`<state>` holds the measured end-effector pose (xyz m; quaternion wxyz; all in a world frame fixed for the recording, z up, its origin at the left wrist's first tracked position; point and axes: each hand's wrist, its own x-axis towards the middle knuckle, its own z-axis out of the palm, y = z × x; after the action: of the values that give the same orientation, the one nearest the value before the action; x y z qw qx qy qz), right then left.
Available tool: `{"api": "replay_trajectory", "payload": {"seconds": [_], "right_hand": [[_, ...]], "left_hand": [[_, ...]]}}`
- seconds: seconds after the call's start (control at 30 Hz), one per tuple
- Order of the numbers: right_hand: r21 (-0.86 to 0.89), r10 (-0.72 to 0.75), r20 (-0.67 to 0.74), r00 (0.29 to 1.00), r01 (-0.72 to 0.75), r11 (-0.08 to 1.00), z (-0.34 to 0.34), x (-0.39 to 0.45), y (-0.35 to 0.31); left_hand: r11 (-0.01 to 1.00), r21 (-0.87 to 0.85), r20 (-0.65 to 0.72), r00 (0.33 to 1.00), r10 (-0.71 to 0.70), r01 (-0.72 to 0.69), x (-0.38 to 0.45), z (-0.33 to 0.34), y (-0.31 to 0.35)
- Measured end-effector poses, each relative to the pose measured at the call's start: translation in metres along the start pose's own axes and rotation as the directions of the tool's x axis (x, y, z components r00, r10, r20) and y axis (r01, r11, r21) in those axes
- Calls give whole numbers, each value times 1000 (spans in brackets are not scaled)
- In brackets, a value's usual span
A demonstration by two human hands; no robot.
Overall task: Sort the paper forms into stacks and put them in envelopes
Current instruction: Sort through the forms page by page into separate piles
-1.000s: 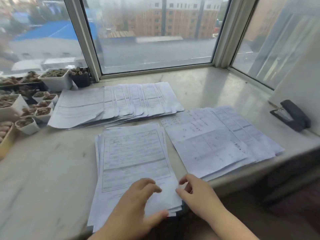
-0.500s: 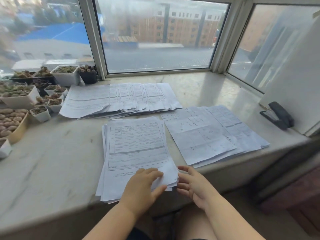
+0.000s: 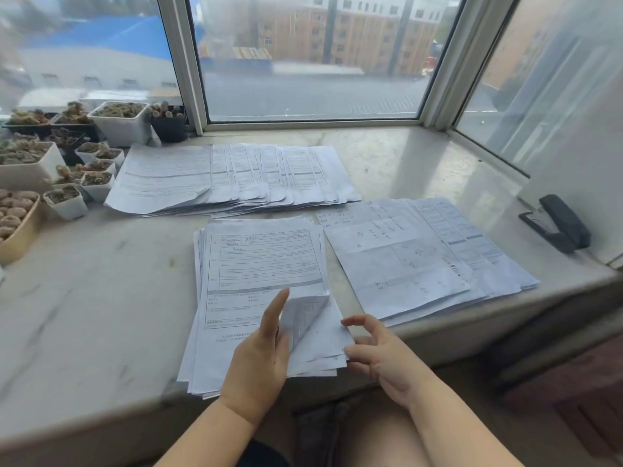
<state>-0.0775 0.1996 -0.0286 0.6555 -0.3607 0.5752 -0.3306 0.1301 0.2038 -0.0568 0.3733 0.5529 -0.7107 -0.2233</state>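
Observation:
A thick stack of printed forms (image 3: pixel 259 264) lies at the near edge of the marble sill (image 3: pixel 84 298). My left hand (image 3: pixel 261 352) rests on the stack's lower right and peels up the top sheet's corner (image 3: pixel 308 318), which curls back over my fingers. My right hand (image 3: pixel 381 355) hovers just right of the stack, fingers apart, touching the sheets' edge. A fanned row of forms (image 3: pixel 232 176) lies farther back. A second fanned pile (image 3: pixel 424 261) lies to the right.
Several small white pots of succulents (image 3: pixel 97 180) and a tan tray (image 3: pixel 17 227) crowd the sill's left side. A black stapler (image 3: pixel 559 224) sits at the right, by a white wall (image 3: pixel 586 156). Window glass runs along the back.
My left hand has lifted and curled the bottom right corner of the top form, which lay flat before. My right hand stays beside the stack with fingers spread.

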Motion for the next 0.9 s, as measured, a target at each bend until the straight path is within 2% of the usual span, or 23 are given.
{"api": "replay_trajectory", "payload": {"seconds": [0.1,0.23,0.33,0.53,0.6,0.73,0.8,0.87,0.9], "right_hand": [[-24,-4,16,1000,4,1000,-1,0,0],[-28,-37,46,998,39,999,0,-3,1],[-47,-63,73,995,66,997,2,-4,4],[-55,-71,49,996,74,996,3,-3,7],[-50,-56,30,998,58,997,3,-3,8],[-25,-1,-16,1000,1,1000,4,-2,4],[-264,-28,-83,996,5,965,5,-3,-3],[-552,-156,-173,972,35,833,4,-1,-12],[-598,-226,-204,953,61,799,5,0,-18]], "left_hand": [[998,-45,-13,999,47,-47,0,1,-4],[977,180,108,990,95,-113,0,8,-2],[955,244,154,979,132,-167,1,9,1],[963,237,113,988,100,-125,4,11,-3],[972,197,121,987,103,-125,4,10,-2],[995,96,69,997,19,-26,4,5,-2],[997,83,96,995,-1,-7,3,3,-1],[998,59,139,990,-11,3,-1,1,-1],[999,39,139,990,-33,28,-2,1,-2]]}}
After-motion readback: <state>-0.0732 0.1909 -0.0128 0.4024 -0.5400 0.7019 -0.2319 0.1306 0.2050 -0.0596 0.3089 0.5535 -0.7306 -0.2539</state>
